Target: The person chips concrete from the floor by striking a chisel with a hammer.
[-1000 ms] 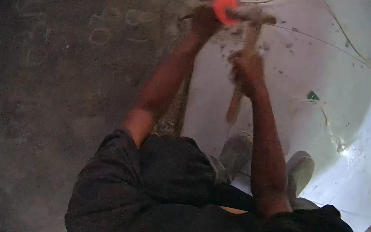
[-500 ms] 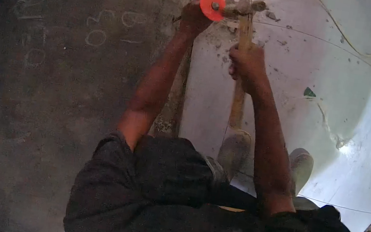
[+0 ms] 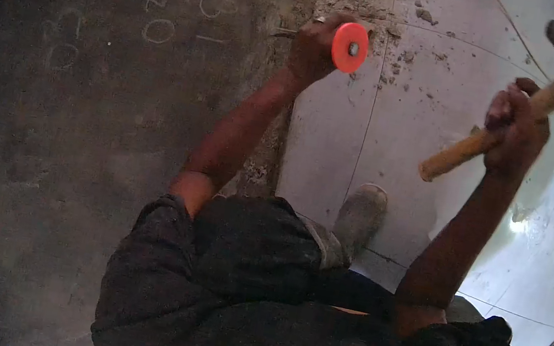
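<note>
My left hand (image 3: 316, 47) is closed round a chisel (image 3: 353, 48) with a round orange guard and a metal striking end that faces right. Its thin tip points left and meets the lower edge of the dark wall (image 3: 120, 112). To the right, my right hand (image 3: 517, 131) grips a hammer (image 3: 464, 156) by its wooden handle. The steel head is up at the right, well apart from the chisel, and the handle's end points down to the left.
Rubble (image 3: 393, 32) and crumbs lie on the pale tiled floor (image 3: 326, 137) beside the wall's base. A thin cable (image 3: 513, 33) crosses the floor at the top. My shoe (image 3: 362, 212) stands below the hands. Chalk marks (image 3: 158, 31) show on the wall.
The hammer was at the chisel's striking end half a second ago. My right hand has swung it away to the right and tilted it. My left hand has shifted slightly right and down with the chisel.
</note>
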A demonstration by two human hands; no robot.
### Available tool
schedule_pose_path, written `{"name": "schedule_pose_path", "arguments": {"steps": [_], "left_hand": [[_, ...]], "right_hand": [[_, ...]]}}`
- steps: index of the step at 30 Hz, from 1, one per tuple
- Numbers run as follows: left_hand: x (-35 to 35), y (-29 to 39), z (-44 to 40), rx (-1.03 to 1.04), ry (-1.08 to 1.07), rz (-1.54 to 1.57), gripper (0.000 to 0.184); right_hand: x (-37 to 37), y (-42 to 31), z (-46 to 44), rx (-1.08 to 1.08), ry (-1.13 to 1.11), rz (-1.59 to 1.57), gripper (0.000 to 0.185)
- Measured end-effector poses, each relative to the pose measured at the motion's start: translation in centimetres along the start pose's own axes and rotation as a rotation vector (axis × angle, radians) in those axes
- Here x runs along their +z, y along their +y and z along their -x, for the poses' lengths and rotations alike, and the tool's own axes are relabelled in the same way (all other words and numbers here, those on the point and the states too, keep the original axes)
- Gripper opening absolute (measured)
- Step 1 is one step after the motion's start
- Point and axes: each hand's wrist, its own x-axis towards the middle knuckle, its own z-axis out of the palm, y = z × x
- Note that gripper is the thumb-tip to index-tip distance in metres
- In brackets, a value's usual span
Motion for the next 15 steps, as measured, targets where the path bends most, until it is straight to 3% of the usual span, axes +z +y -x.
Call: {"name": "schedule_pose_path", "arguments": {"steps": [3,5,6,9,11,15], "left_hand": [[-0.9,0.1,-0.6,-0.017,0.026,-0.075,0.026],[-0.6,-0.1,-0.8,-0.009,0.042,-0.155,0.026],[-0.3,-0.1,-0.9,-0.012,0.039,-0.157,0.026],[0.1,-0.9,-1.0,-0.042,0.099,-0.090,0.028],[0.9,-1.2,-0.8,-0.050,0.128,-0.170,0.028],[0.8,-1.9,-4.0,-0.048,0.110,-0.199,0.027]], "right_hand": [[-2.7,-3.3,0.2,-0.132,-0.083,-0.013,0.028],[-4.9,-5.5,-0.2,-0.279,-0.347,-0.211,0.031],[-4.9,-6.2,0.1,-0.424,-0.201,-0.016,0.032],[-5.9,0.5,-0.9,-0.484,-0.090,-0.003,0.011],[-2.1,7.0,2.2,-0.623,0.062,0.230,0.013],[4.7,9.9,7.4,0.536,-0.379,0.353,0.018]]}}
